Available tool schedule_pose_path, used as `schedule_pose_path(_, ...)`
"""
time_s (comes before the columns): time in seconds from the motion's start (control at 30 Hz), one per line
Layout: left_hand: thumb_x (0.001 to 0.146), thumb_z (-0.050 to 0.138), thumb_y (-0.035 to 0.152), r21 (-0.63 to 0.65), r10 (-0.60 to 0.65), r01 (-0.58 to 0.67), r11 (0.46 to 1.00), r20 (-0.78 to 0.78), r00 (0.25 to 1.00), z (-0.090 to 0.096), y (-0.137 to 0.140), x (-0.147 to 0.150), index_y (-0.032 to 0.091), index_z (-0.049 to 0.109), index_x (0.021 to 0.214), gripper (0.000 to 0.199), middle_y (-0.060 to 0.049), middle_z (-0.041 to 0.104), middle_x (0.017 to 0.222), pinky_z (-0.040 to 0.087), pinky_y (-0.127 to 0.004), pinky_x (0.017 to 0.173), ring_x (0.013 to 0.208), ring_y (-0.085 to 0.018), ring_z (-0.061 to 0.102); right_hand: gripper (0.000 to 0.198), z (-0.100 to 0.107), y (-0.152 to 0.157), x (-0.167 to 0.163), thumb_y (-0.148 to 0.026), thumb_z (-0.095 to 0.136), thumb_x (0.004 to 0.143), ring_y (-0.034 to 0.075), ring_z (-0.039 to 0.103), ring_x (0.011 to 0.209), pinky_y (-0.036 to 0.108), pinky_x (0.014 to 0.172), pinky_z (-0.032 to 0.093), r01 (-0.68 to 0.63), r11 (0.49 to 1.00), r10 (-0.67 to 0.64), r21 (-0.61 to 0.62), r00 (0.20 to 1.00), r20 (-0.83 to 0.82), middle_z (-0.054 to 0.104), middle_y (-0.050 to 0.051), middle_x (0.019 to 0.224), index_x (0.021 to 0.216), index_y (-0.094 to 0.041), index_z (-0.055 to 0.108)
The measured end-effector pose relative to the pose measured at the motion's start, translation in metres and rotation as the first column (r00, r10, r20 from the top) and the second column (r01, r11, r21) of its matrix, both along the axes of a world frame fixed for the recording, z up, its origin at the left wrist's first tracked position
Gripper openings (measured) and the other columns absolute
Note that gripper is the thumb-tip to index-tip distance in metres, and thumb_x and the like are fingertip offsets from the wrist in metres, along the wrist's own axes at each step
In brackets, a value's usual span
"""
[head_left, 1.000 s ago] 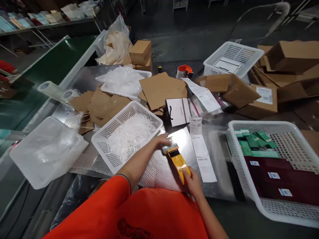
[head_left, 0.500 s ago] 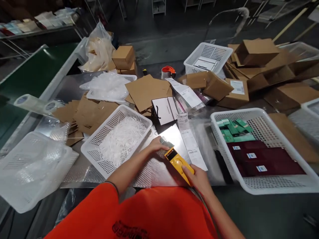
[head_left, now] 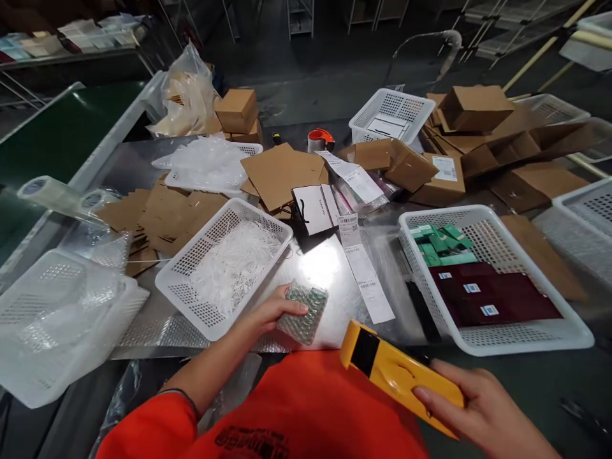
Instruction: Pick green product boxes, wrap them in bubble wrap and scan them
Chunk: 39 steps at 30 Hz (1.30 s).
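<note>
A small bubble-wrapped packet [head_left: 306, 313], greenish under the wrap, is gripped in my left hand [head_left: 276, 310] over the shiny metal tabletop [head_left: 318, 271]. My right hand [head_left: 471, 401] is wrapped round a yellow handheld scanner [head_left: 401, 376] with a dark window at its head. The scanner is apart from the packet, to its right and nearer my body. Beyond the packet lie a long printed paper slip [head_left: 366, 280] and a white CHANEL gift bag [head_left: 315, 209] with black sides.
To the left stands a white basket [head_left: 165, 284] of shredded paper filler. A white basket [head_left: 535, 347] on the right holds green boxes [head_left: 442, 242] and dark red packets [head_left: 497, 296]. Flattened cardboard [head_left: 284, 172], cartons [head_left: 475, 108] and an orange tape dispenser [head_left: 321, 139] lie farther back.
My right hand has drawn the scanner away from the packet, to the right and toward my body. My left hand has lowered and moved left, with the packet now showing more fully.
</note>
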State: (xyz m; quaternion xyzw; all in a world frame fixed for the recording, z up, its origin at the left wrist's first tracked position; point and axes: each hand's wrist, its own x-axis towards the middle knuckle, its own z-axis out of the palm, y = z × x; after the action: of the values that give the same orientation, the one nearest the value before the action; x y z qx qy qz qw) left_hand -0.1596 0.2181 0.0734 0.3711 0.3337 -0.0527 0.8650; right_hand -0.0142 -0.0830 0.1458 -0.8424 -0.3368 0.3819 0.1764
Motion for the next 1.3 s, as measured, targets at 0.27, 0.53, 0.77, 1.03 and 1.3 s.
schedule_pose_path(0.27,0.045,0.091,0.022,-0.202,-0.068,0.083,0.976,0.078,0.995,-0.005,-0.022,-0.010,0.012,0.071,0.087,0.048,-0.008,0.074,0.075,0.054,-0.028,0.063,0.069,-0.023,0.070,0.044,0.035,0.048,-0.014,-0.063,0.041,0.083,0.017,0.053,0.051,0.030,0.052,0.020,-0.042,0.966,0.084,-0.254,0.984,0.156,0.056,0.001,0.053,0.063,-0.025,0.049)
schedule_pose_path(0.53,0.040,0.094,0.022,-0.145,0.015,-0.007,0.989,0.051,0.999,-0.014,-0.044,-0.014,0.015,0.067,0.090,0.057,-0.005,0.074,0.078,0.055,-0.028,0.063,0.067,-0.019,0.069,0.038,0.047,0.048,-0.031,-0.054,0.039,0.089,0.024,0.064,0.065,0.031,0.054,0.018,-0.033,0.908,0.158,-0.419,0.950,0.269,0.069,0.006,0.068,0.079,-0.026,0.063)
schedule_pose_path(0.77,0.043,0.093,0.021,-0.039,0.034,-0.035,0.999,-0.006,0.999,-0.018,-0.064,-0.012,0.018,0.064,0.089,0.054,-0.002,0.073,0.081,0.054,-0.029,0.068,0.071,-0.018,0.067,0.044,0.022,0.056,-0.022,-0.058,0.043,0.088,0.024,0.064,0.065,0.031,0.051,0.020,0.012,0.905,0.126,-0.424,0.947,0.295,0.068,0.006,0.066,0.069,-0.024,0.063)
schedule_pose_path(1.03,0.029,0.096,0.028,-0.165,-0.040,0.065,0.984,0.151,0.988,0.005,-0.051,-0.026,0.018,0.067,0.099,0.076,-0.002,0.073,0.077,0.053,-0.028,0.065,0.069,-0.021,0.068,0.044,-0.014,0.056,0.010,-0.042,0.043,0.095,0.031,0.069,0.073,0.034,0.055,0.027,0.065,0.868,0.215,-0.493,0.844,0.491,0.071,0.019,0.078,0.079,-0.012,0.071)
schedule_pose_path(1.3,0.039,0.095,0.040,-0.163,0.249,-0.237,0.958,0.055,0.967,-0.010,-0.055,-0.016,0.019,0.067,0.111,0.080,-0.005,0.076,0.082,0.056,-0.038,0.086,0.095,-0.030,0.071,0.054,-0.023,0.091,-0.043,-0.062,0.025,0.092,0.029,0.066,0.082,0.039,0.068,0.047,0.449,0.842,-0.520,0.299,0.825,0.224,0.071,0.015,0.093,0.110,-0.017,0.051)
